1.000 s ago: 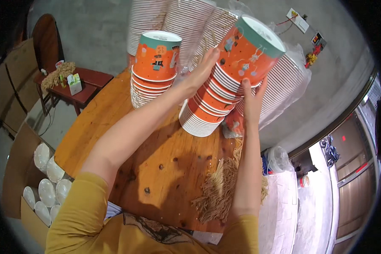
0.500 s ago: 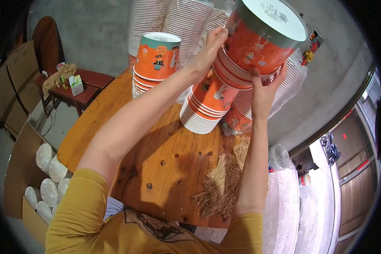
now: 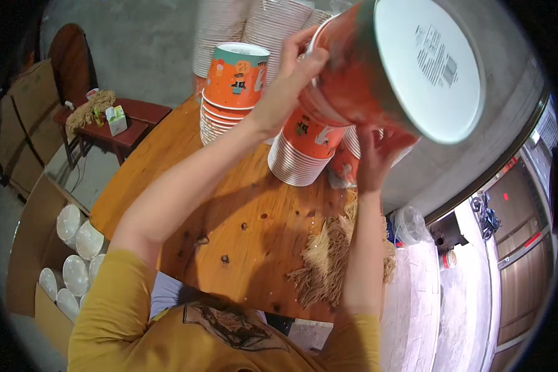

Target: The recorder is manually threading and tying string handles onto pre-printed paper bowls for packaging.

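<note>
Raised over the far right of the table is an orange paper bucket (image 3: 359,68), green at its base end, its white bottom turned up toward me and to the right. My left hand (image 3: 294,80) grips its rim side from the left, fingers wrapped round the edge. From below, my right hand (image 3: 378,152) holds it, fingers partly hidden by the bucket. Whether more buckets are nested inside it I cannot tell. Behind and below stands an upside-down stack of orange buckets (image 3: 304,152) with white rims. Left of that, another upside-down stack (image 3: 235,84) shows a green-topped bucket.
Tall plastic-wrapped stacks of white-rimmed buckets (image 3: 220,37) line the wall. A beige fringed mop head (image 3: 322,263) lies on the wooden table (image 3: 229,229). Left, a cardboard box (image 3: 28,229) holds wrapped white cylinders; beyond it stands a red bench (image 3: 139,111).
The held bucket has tipped further, its bottom swinging right and toward me. Both hands have moved with it, and my right hand is lower now.
</note>
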